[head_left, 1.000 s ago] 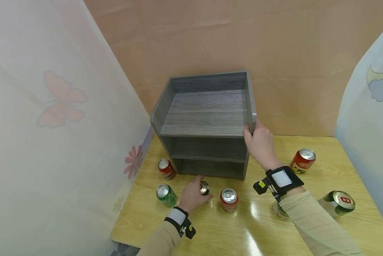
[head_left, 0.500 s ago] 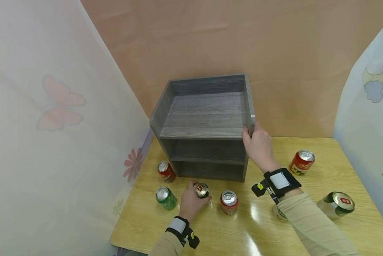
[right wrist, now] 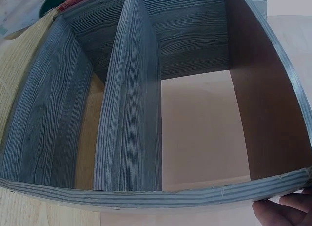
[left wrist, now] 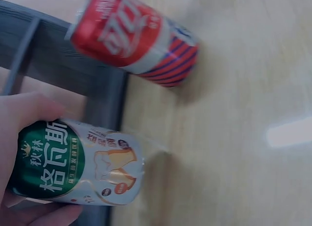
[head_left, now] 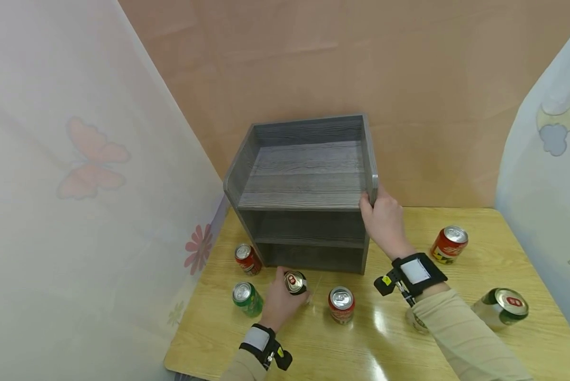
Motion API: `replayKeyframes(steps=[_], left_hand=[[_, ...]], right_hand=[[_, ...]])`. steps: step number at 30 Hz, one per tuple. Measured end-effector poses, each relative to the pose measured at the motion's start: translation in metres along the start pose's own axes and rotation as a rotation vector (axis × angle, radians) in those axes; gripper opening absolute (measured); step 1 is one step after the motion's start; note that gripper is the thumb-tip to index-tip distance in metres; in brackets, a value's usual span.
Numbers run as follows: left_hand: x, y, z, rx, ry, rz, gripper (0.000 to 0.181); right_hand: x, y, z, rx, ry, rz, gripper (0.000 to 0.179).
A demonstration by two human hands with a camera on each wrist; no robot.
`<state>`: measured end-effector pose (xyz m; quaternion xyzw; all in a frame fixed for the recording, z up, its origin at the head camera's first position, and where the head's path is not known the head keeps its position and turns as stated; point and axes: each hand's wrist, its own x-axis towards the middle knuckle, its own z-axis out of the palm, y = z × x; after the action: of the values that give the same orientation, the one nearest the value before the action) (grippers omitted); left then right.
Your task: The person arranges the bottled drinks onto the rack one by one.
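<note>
My left hand [head_left: 280,304] grips a white and green drink can [left wrist: 97,162] round its side, in front of the shelf's lower opening. The can's lid faces up toward the head camera, and its shadow falls apart from its base in the left wrist view. My right hand [head_left: 387,225] holds the front of the right side panel of a grey wood-grain shelf unit [head_left: 309,174], thumb on the inner side. Just right of the held can stands a red and white cola can [head_left: 341,307]. A green can [head_left: 248,300] stands to the left of my left hand.
A red can [head_left: 248,260] stands by the shelf's lower left corner. On the right of the table [head_left: 361,354] are another red can [head_left: 449,246] and a larger white and green can [head_left: 501,308]. My right sleeve partly hides a pale can [head_left: 415,321]. A curtain [head_left: 137,238] borders the left.
My left hand has closed round the white and green can, which has come up and slightly left, its lid now more visible. The right hand keeps its hold on the shelf panel.
</note>
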<state>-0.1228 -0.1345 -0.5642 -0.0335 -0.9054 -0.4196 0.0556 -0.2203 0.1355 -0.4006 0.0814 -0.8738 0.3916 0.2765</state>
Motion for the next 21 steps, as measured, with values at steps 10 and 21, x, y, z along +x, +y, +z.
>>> replayKeyframes(steps=[10, 21], left_hand=[[0.011, 0.029, -0.037, 0.020, -0.012, 0.071, 0.064], [0.021, 0.064, -0.071, -0.027, 0.071, 0.135, 0.061]], right_hand=[[0.000, 0.000, 0.001, 0.002, -0.013, 0.003, 0.030], [0.001, 0.000, 0.001, 0.015, -0.007, 0.021, 0.038]])
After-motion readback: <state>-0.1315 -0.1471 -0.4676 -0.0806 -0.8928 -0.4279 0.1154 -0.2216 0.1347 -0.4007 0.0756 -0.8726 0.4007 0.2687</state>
